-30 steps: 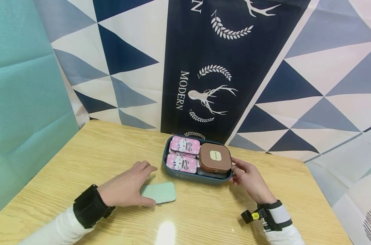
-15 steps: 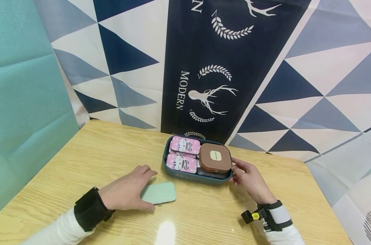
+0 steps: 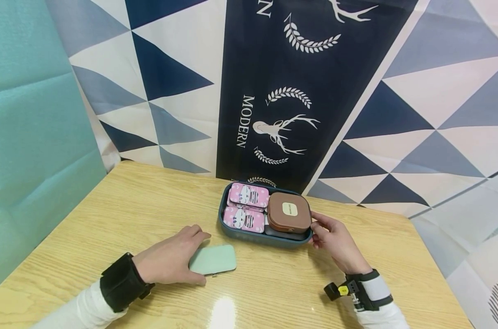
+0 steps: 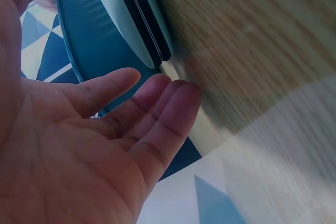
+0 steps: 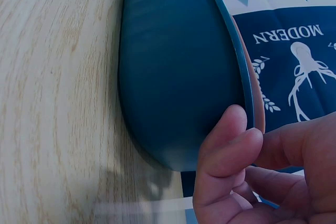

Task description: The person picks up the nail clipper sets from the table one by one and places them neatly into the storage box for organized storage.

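Note:
A mint-green flat case [image 3: 213, 260] with rounded corners lies on the table. My left hand [image 3: 170, 257] is around its left end, thumb on the near side and fingers on the far side. In the left wrist view, a gap shows between these loosely bent fingers [image 4: 173, 108] and the case. Behind it stands a dark blue oblong bin [image 3: 253, 237]. Pinched between the bent fingers and thumb of my right hand [image 3: 337, 240] is the bin's right rim. Inside the bin are a brown zipped case [image 3: 279, 219] and several pink cartoon-printed tins [image 3: 243, 219].
The wooden table [image 3: 273, 292] meets a wall hanging [image 3: 183, 114] with triangles and deer print right behind the bin. A pale teal cloth [image 3: 34, 137] hangs at the left side. Something dark lies under the brown case.
My left hand has shifted slightly back and down beside the mint-green case, which stays put. My right hand and the bin have not moved.

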A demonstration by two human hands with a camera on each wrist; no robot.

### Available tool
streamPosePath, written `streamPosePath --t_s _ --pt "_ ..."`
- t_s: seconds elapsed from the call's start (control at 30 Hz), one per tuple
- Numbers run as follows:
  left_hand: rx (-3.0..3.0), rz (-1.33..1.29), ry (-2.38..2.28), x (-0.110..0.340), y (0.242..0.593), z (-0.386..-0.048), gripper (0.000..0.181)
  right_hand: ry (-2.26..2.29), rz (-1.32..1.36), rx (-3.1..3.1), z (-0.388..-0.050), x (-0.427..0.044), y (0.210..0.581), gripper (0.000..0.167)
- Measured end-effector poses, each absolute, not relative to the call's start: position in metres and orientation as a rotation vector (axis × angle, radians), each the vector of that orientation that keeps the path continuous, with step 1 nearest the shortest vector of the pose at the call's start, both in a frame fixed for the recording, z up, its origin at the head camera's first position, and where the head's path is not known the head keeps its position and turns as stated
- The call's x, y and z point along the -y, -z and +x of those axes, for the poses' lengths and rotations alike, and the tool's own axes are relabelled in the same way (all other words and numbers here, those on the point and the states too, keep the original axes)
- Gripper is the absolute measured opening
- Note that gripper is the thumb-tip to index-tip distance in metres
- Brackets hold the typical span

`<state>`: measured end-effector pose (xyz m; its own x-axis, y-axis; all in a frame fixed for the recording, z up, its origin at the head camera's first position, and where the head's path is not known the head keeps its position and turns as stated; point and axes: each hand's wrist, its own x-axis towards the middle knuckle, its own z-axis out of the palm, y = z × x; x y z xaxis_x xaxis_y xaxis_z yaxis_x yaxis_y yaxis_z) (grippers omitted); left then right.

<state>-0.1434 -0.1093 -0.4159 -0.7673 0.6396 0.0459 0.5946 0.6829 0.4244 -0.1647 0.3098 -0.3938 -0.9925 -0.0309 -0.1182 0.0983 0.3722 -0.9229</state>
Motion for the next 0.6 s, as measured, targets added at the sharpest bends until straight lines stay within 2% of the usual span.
streamPosePath --t_s 0.6 --pt "-2.759 1.034 -0.645 0.1094 0.4194 -0.1447 0.073 1.694 0.068 -2.510 -0.1651 -0.3103 0.3945 0.049"
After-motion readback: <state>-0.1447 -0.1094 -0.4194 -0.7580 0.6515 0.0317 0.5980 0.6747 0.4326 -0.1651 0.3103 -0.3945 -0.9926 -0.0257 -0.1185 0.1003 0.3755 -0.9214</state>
